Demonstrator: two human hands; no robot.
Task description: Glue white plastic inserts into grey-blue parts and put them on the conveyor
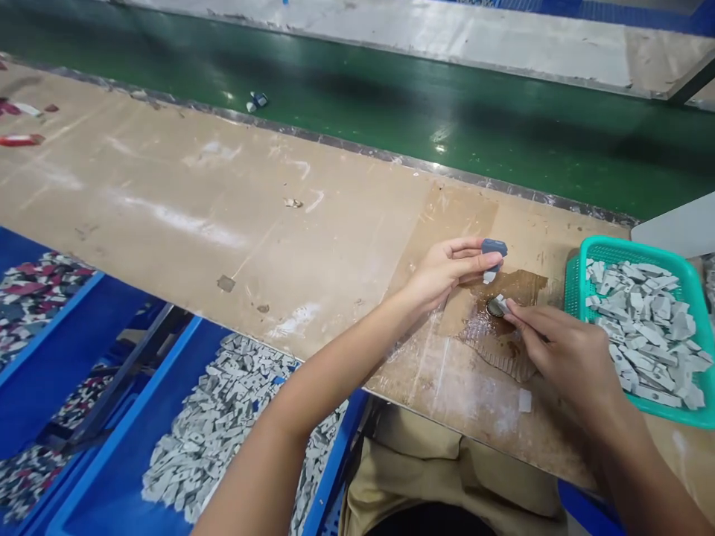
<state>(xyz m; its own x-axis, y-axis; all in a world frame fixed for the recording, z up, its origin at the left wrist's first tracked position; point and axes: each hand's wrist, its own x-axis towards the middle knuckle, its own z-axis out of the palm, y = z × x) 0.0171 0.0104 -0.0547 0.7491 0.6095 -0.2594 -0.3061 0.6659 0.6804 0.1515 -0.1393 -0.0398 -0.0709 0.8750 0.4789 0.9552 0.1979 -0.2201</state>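
Observation:
Between its thumb and fingers, my left hand grips a dark blue-grey plastic piece, held up over the table with a pale tip pointing down. My right hand pinches a small light-grey plastic piece at a small round dark dish; whether the piece touches what is inside is too small to tell. The dish rests on a wet, stained sheet of cardboard with a torn corrugated edge. To the right of my right hand stands a green basket heaped with light-grey plastic pieces.
A long tan worktable runs across the view. Behind it lies a green conveyor belt bearing a small blue-and-white part. Blue bins of grey and mixed pieces stand below the table's near edge. Red scraps lie far left.

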